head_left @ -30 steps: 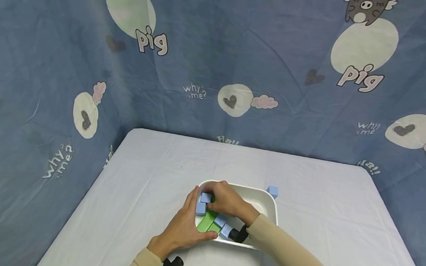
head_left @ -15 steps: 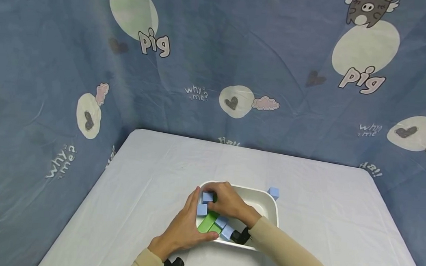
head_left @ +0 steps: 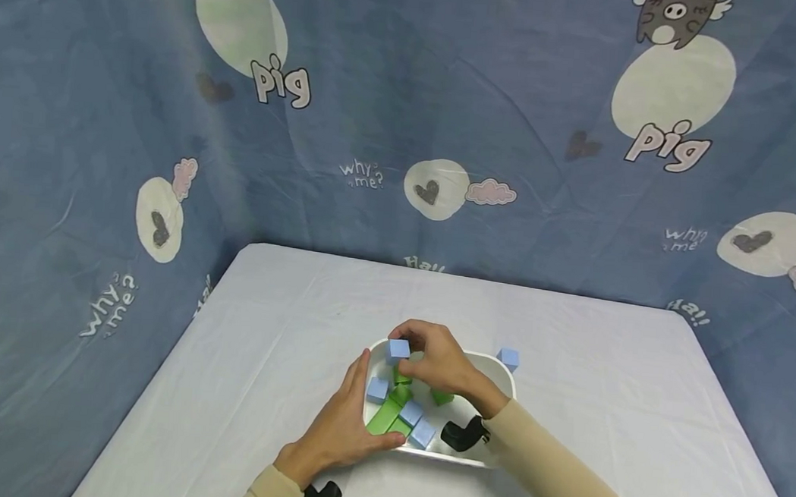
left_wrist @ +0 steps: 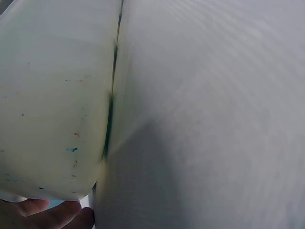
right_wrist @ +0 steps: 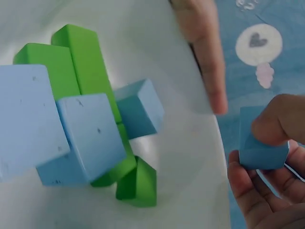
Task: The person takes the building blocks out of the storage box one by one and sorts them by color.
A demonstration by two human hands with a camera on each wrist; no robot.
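Observation:
Between thumb and fingers, my right hand [head_left: 439,361] pinches a blue cube [head_left: 398,350] above the far left corner of a white tray [head_left: 489,376]. The right wrist view also shows the pinched blue cube [right_wrist: 263,155], apart from the blocks below. My left hand [head_left: 335,423] rests against the tray's left side, fingers straight, thumb along the near rim. Inside the tray lie a single blue cube [head_left: 377,389], two more blue blocks [head_left: 411,413] and several green blocks [head_left: 384,416]. Only fingertips [left_wrist: 55,214] of the left hand show in its wrist view, under the tray wall.
Another blue cube [head_left: 508,359] sits on the white-covered table outside the tray's far right corner. A green block [head_left: 441,397] lies in the tray below the right hand. Black wrist devices [head_left: 462,433] sit under both wrists. A blue printed cloth [head_left: 551,212] hangs behind the table.
My right hand has lifted the blue cube up and slightly away from the other blocks, uncovering green blocks beneath. The left hand has stayed against the tray.

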